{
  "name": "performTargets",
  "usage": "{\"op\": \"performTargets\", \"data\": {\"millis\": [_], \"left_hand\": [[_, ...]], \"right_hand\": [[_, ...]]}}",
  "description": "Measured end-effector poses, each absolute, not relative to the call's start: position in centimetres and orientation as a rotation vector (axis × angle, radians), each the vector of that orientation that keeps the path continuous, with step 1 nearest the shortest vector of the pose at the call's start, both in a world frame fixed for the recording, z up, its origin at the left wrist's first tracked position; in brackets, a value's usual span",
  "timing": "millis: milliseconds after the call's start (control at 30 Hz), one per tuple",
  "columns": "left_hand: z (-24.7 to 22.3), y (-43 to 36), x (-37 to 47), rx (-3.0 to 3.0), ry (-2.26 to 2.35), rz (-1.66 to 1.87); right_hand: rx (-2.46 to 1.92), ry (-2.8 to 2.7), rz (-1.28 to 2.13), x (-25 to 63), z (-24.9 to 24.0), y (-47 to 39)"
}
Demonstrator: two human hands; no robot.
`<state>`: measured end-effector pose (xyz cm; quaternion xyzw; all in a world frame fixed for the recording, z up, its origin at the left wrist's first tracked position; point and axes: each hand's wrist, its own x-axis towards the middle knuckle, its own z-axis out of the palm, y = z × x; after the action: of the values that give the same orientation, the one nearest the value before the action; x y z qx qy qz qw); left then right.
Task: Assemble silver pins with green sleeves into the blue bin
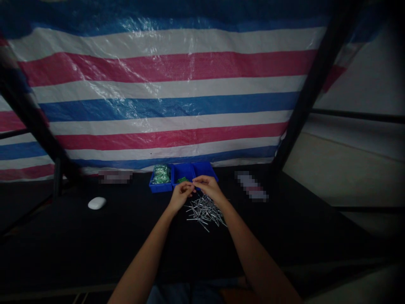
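My left hand (pixel 181 196) and my right hand (pixel 209 188) meet fingertip to fingertip over the front of the blue bins. Both are closed in a pinch; what lies between the fingers is too small to make out. Just below them on the black table spreads a loose pile of thin silver metal rods (pixel 205 210). Behind my hands stands a blue bin (pixel 182 170) with some green pieces (pixel 182 180) in it. To its left, another blue bin (pixel 160 187) holds green items in clear plastic (pixel 161 174). A third blue bin (pixel 204 168) is partly covered by my right hand.
A white rounded object like a computer mouse (pixel 97 203) rests on the black table (pixel 133 236) at the left. Blurred-out items lie at the back left and right. Dark frame posts (pixel 311 93) flank the table, and a striped plastic sheet (pixel 171 105) hangs behind it.
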<state>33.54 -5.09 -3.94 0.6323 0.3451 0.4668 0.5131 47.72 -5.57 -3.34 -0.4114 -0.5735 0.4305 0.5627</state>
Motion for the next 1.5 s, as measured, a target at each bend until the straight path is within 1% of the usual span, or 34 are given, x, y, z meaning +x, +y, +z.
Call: {"op": "performTargets", "data": {"millis": [167, 367, 700, 1033, 1233, 1500], "left_hand": [[-3.7, -5.1, 33.2, 1.446, 0.824, 1.221], [-3.5, -4.8, 32.7, 1.290, 0.847, 1.232], [-2.8, -4.9, 32.4, 1.302, 0.852, 1.230], [-2.7, -5.0, 32.3, 1.358, 0.847, 1.258], [-2.7, -4.9, 32.1, 1.381, 0.826, 1.291], [-2.4, -5.1, 32.3, 1.393, 0.843, 1.288]], "right_hand": [[-0.876, -1.420, 1.160, 47.7, -2.6, -6.3], [-0.915, -1.511, 1.216, 47.3, -2.5, -6.7], [-0.952, -1.505, 1.249, 47.2, -2.9, -6.6], [-0.970, -1.490, 1.204, 47.5, -3.2, -6.3], [-1.009, -1.395, 1.130, 47.9, -3.3, -5.8], [-0.949, -1.245, 1.049, 48.4, -3.3, -5.4]]}}
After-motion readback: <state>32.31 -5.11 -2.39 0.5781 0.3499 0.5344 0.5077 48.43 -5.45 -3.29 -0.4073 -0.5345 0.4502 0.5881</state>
